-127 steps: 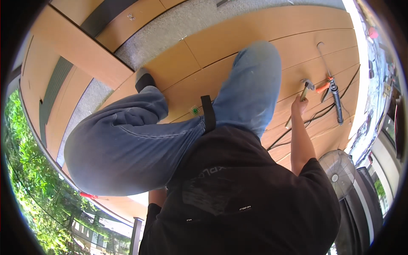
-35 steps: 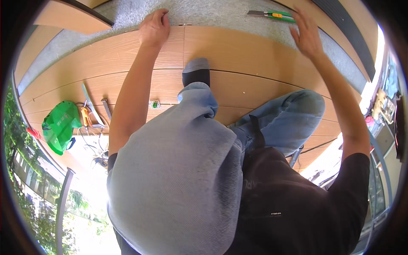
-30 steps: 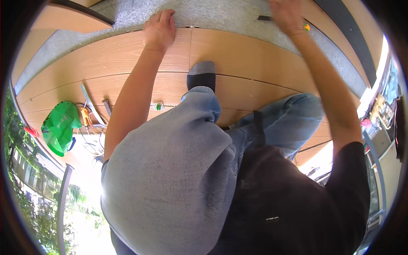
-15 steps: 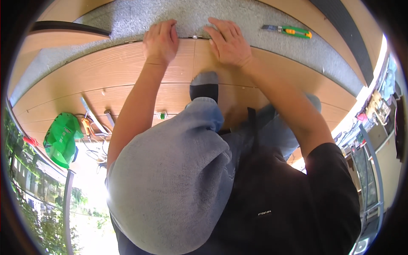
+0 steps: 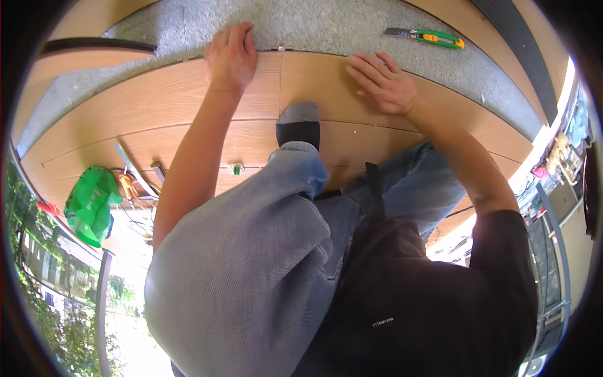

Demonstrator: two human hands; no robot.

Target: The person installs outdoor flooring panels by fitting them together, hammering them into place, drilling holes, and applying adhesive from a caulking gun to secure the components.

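Observation:
My left hand rests on the far edge of a wood-grained brown plank, its fingers bent over toward the grey floor. Nothing shows in its grasp. Lower on the same row of boards, right of the seam, my right hand is spread with nothing in it; motion blurs it a little. A small metal clip sits at the plank's far edge by the seam, between the two hands. On the grey surface beyond lies a green and yellow utility knife, its dark blade pointing left.
At left on the boards are a green bag, an orange-handled tool, a long flat blue-grey tool and a small green and white piece. A dark strip lies far left. My socked foot stands mid-floor.
My right hand has come back from the plank's far edge and moved right. My left hand stays at the edge, shifted slightly. The clip now shows more openly.

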